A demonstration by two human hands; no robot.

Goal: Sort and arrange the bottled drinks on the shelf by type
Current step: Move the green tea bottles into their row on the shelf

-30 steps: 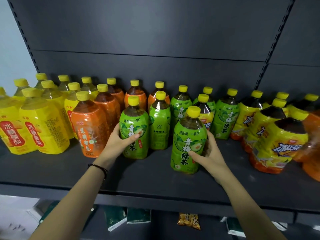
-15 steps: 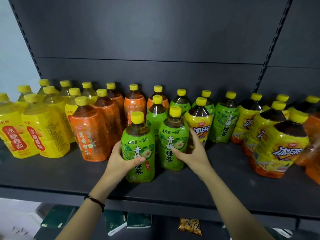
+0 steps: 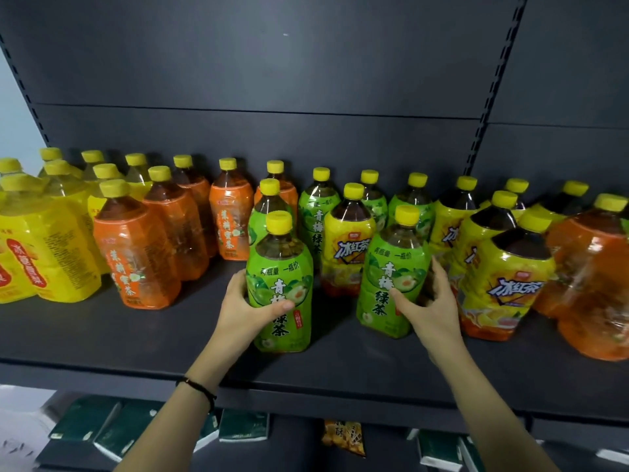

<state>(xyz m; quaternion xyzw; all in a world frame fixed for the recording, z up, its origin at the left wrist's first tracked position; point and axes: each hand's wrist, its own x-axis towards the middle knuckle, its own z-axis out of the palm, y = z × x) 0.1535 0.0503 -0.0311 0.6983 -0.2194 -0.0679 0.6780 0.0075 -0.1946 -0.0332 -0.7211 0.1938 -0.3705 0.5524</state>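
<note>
Two green-label tea bottles stand at the front of the dark shelf [image 3: 136, 335]. My left hand [image 3: 241, 311] grips the left green bottle [image 3: 279, 281] with the thumb across its label. My right hand [image 3: 430, 308] holds the right green bottle [image 3: 394, 267], thumb on the label and fingers behind it. Between and behind them stands a yellow-label iced tea bottle [image 3: 350, 243]. More green bottles [image 3: 318, 212] line the back row.
Yellow pear-drink bottles [image 3: 41, 247] fill the left end, orange-label bottles [image 3: 136, 253] stand beside them. Yellow iced tea bottles [image 3: 507, 284] and an orange bottle [image 3: 595, 284] crowd the right. Green packets [image 3: 112, 427] and a snack bag [image 3: 343, 437] lie on the lower shelf.
The right hand has pulled its green bottle to the right, away from the left one, uncovering the yellow iced tea bottle between them. The left hand still holds its bottle near the shelf front.
</note>
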